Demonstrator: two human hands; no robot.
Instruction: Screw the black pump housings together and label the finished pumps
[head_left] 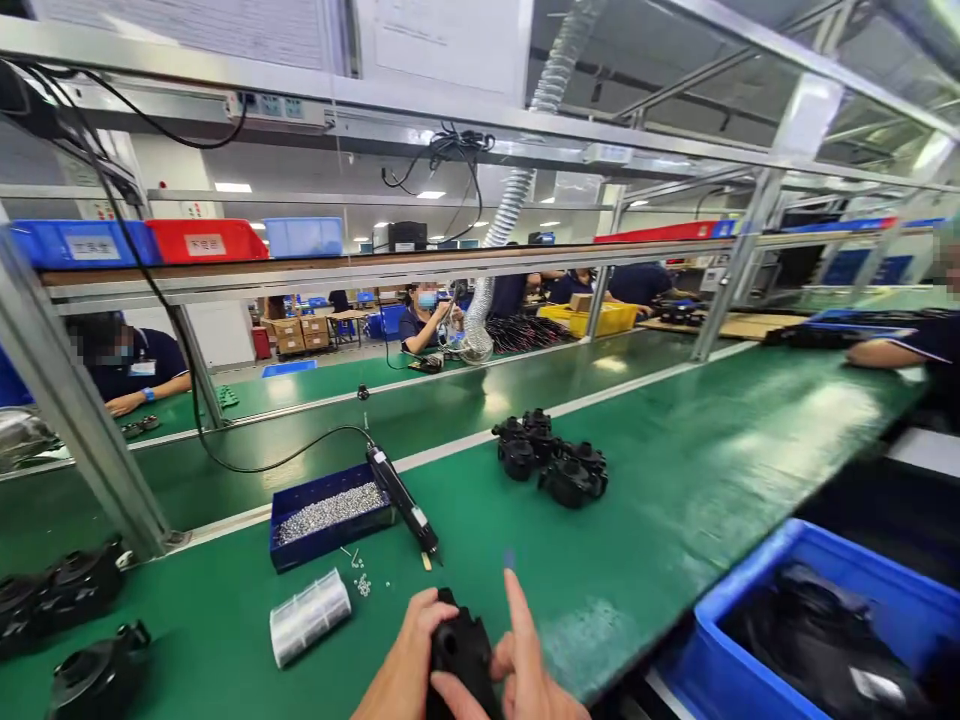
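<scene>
At the bottom middle, my left hand (405, 660) is closed around a black plastic housing (466, 650), its thumb across the near face and its fingers over the top. My right hand (529, 665) is at the housing's right side, with curled fingers against it and the index finger pointing up. A small blurred blue patch shows just above that fingertip; I cannot make out what it is. Ahead lies a black electric screwdriver (401, 500), its upper end leaning on a blue tray (330, 515) of small metal parts. A few loose small parts (362, 583) lie beside the tray.
A silvery cylinder (310, 617) lies left of my hands. Similar black housings (551, 458) stand ahead on the green table (675, 480), others (97, 670) at left. A blue bin (810, 610) with black parts sits lower right. Metal posts (90, 400) carry a shelf; several people work around.
</scene>
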